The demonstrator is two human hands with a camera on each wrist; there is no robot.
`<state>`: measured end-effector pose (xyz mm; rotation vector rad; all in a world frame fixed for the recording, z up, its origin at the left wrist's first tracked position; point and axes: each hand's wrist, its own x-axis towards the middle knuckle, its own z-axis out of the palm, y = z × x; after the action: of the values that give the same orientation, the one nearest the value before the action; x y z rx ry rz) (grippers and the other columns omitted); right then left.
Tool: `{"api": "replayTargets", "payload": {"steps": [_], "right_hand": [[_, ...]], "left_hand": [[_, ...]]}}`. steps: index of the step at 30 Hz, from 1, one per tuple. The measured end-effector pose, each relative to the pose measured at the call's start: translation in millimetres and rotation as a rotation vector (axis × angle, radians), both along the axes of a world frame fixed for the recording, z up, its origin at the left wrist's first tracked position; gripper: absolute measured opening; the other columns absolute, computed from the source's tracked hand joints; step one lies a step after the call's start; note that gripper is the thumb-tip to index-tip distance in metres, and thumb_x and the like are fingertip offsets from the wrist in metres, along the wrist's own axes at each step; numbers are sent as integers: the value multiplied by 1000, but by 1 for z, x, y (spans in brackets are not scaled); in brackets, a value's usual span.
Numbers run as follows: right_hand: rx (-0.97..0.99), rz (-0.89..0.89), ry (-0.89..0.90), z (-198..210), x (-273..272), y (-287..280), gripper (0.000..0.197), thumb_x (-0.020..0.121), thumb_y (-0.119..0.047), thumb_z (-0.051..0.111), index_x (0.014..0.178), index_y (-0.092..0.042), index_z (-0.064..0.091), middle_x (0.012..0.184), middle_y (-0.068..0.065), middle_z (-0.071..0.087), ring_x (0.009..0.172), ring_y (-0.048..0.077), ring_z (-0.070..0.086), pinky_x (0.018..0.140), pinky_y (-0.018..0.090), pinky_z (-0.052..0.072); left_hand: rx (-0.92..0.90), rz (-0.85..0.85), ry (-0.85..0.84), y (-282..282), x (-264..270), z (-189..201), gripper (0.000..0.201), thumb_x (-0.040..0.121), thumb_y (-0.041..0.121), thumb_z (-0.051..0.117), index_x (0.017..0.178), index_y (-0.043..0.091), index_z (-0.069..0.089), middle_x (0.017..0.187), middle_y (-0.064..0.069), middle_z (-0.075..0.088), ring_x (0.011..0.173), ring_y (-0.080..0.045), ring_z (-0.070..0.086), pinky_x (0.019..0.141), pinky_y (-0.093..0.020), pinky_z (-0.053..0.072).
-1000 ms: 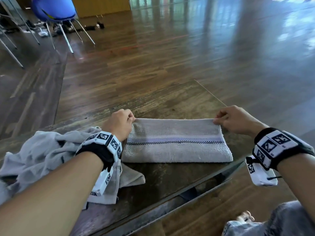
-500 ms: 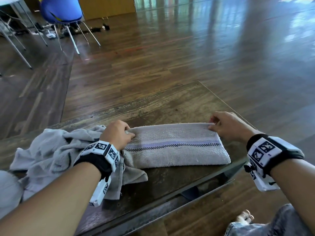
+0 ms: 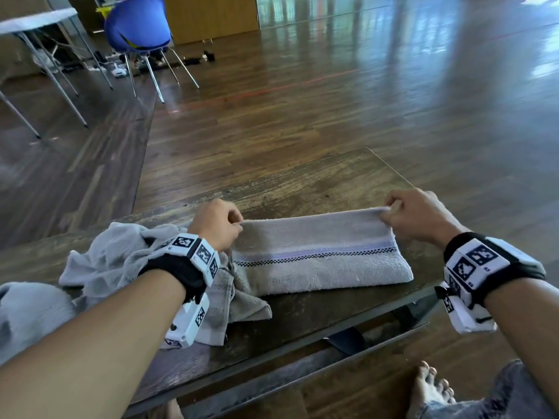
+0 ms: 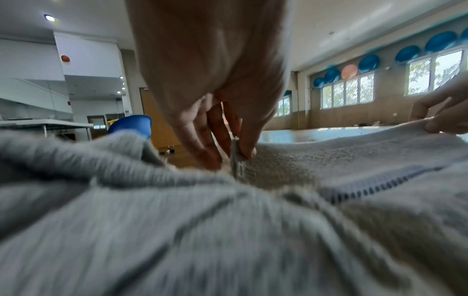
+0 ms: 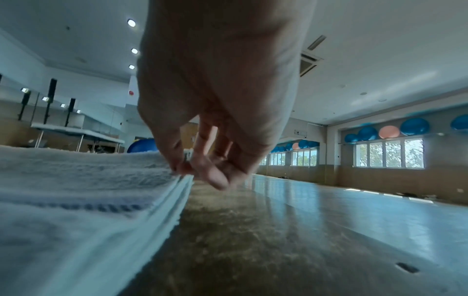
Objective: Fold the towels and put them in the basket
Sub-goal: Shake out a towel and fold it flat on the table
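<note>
Towel [image 3: 320, 252], beige with a checked stripe, lies folded into a long band on the wooden table [image 3: 302, 182]. The left hand [image 3: 216, 223] pinches its far left corner, the right hand [image 3: 420, 217] its far right corner, lifting that edge slightly. Left of it, crumpled grey towels [image 3: 112, 261] wait unfolded, so most work remains. No basket shows in any view, and the pile's count is unclear.

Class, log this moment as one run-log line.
stage: folding | left hand: pinches striped towel far-left corner | right hand: pinches far-right corner | crumpled towels: left | basket: unseen
</note>
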<state>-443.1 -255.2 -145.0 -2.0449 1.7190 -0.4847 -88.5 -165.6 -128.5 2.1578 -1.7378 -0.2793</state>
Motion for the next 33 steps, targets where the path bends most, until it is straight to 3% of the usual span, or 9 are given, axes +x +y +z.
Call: {"api": "replayTargets", "payload": {"steps": [3,6,10,12,14,19,23,26,33], "right_hand": [[-167,-73,-143,10,-9,0,15,84,-26,63,98,-24,68,83,5,70,69,22,67,56,22,48],[-412,-124,-371,24,-15,5,16,83,-26,63,99,-27,65,67,-7,72,56,9,69,53,20,55],[-515,-69,-695,34,-25,20,26,85,-22,68,93,-44,55,85,-9,76,75,8,76,64,29,62],[-466,-35,-584,29,-36,27,28,86,-21,72,95,-41,55,88,-12,74,74,-1,71,60,22,58],[-290,42,-346,11,-47,34,22,88,-19,71,94,-34,56,87,-10,71,69,6,66,57,23,54],[-36,92,-54,-24,-64,51,27,82,-2,63,88,-29,60,89,-12,69,87,15,66,79,30,47],[-36,51,0,-25,-62,49,6,90,-26,65,84,-27,65,84,-9,68,86,16,64,78,35,49],[-38,49,16,-24,-56,49,11,92,-35,64,84,-27,66,88,-7,67,88,16,61,82,39,52],[-25,-29,182,-21,-37,38,33,96,-53,53,77,-26,60,88,-4,62,85,23,58,78,40,51]], "left_hand": [[-133,-9,55,-10,-2,16,15,88,10,71,102,14,70,80,0,70,63,-8,60,55,-22,43],[-347,-71,-35,-15,-8,38,10,90,9,67,92,16,73,90,-2,67,73,-15,58,64,-25,44],[-593,-133,-50,3,-19,48,10,89,10,66,92,19,63,91,1,56,79,-17,54,71,-29,46],[-544,-144,-44,17,-22,38,6,91,15,65,94,19,61,92,-2,55,80,-19,55,71,-33,47],[-349,-118,11,32,-24,18,10,88,13,67,93,18,61,93,-4,57,83,-22,58,73,-38,50],[-7,79,133,56,-32,-24,9,89,22,66,94,16,61,85,0,65,87,-23,64,81,-39,53],[33,171,82,48,-36,-27,15,91,27,62,91,13,60,87,0,65,86,-22,60,80,-40,53],[110,210,-5,41,-38,-26,28,93,31,61,79,6,61,81,-8,68,73,-23,60,71,-39,53],[233,245,-87,30,-44,-25,33,101,39,51,98,8,63,90,-9,68,82,-27,64,65,-35,45]]}}
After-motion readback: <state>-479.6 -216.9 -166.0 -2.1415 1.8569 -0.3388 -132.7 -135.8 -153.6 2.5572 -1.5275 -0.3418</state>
